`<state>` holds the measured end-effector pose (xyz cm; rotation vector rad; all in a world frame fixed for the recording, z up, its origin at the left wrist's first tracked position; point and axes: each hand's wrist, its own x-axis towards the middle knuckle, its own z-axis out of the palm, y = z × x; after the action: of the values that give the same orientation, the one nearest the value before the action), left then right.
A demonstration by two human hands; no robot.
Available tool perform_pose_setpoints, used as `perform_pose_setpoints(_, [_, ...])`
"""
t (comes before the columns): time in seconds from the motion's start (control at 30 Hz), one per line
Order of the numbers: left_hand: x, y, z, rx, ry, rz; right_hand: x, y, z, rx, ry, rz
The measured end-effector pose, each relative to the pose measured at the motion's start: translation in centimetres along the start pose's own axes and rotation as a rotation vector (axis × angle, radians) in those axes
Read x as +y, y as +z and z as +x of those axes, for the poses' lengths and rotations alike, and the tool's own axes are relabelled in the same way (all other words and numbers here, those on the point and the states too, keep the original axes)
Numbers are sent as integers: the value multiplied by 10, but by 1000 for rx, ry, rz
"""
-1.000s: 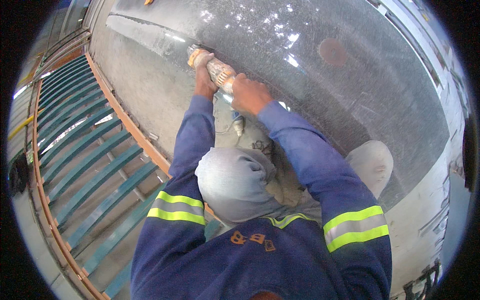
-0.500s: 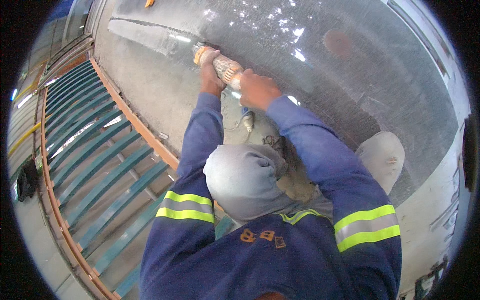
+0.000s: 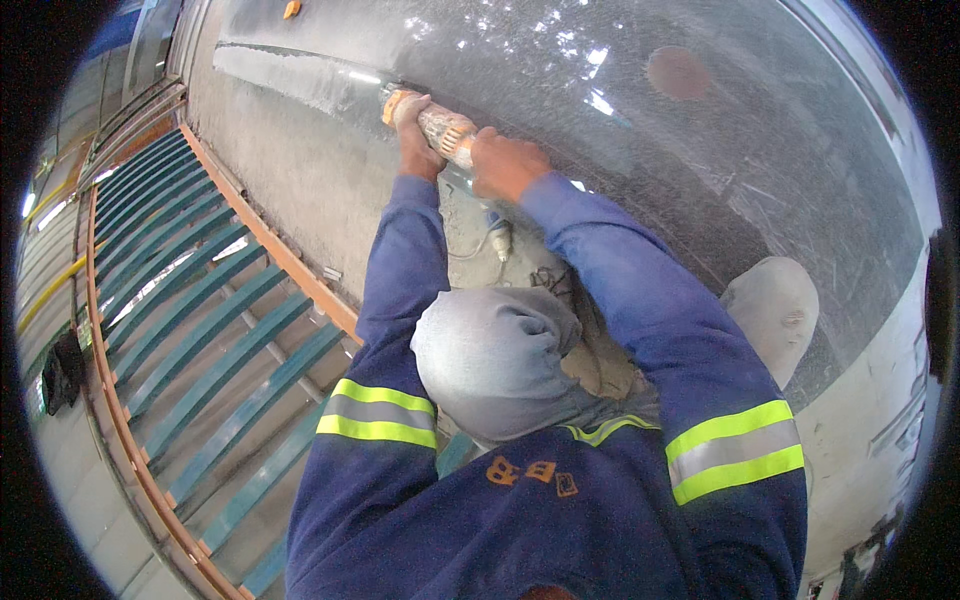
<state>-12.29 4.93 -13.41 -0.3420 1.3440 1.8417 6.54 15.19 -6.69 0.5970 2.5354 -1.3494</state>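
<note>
Both my hands hold a dusty orange power tool (image 3: pixel 446 130), which looks like an angle grinder. My left hand (image 3: pixel 416 140) is wrapped round its front part, near the head. Behind it, my right hand (image 3: pixel 510 164) grips the rear end. The tool's head rests at or just above a large glossy dark sheet (image 3: pixel 620 190), at the end of a thin line running away to the upper left. Pale dust coats the sheet beside that line. The disc or blade itself is hidden by the tool's head.
A blue and white cable connector (image 3: pixel 498 235) and cord lie by my knee. Left of the sheet runs a rack of teal slats (image 3: pixel 225 315) with an orange frame (image 3: pixel 270 240). A small orange object (image 3: pixel 291 9) sits at the far edge; a black bag (image 3: pixel 62 372) hangs far left.
The tool and both hands have shifted slightly up and left in the view, which has itself moved a little. My grip is the same.
</note>
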Motion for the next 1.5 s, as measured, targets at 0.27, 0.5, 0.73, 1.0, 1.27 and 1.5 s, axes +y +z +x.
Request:
perform_pose_setpoints(0.27, [-7, 30, -28, 10, 102, 49, 0, -16, -18, -8, -22, -12])
perform_pose_setpoints(0.5, [-6, 42, -44, 58, 36, -39, -3, -26, -28, -30, -7, -45])
perform_pose_setpoints(0.73, [-5, 20, -20, -14, 48, -16, 3, -11, -12, 5, -18, -24])
perform_pose_setpoints(1.0, [-8, 34, -32, 73, -1, -53, 4, -5, -3, 0, -22, -8])
perform_pose_setpoints(1.27, [-14, 56, -65, 43, 18, -92, -4, -25, -26, -30, -8, -57])
perform_pose_setpoints(1.5, [-16, 44, -53, 12, 42, -33, -1, -20, -25, 30, -33, -46])
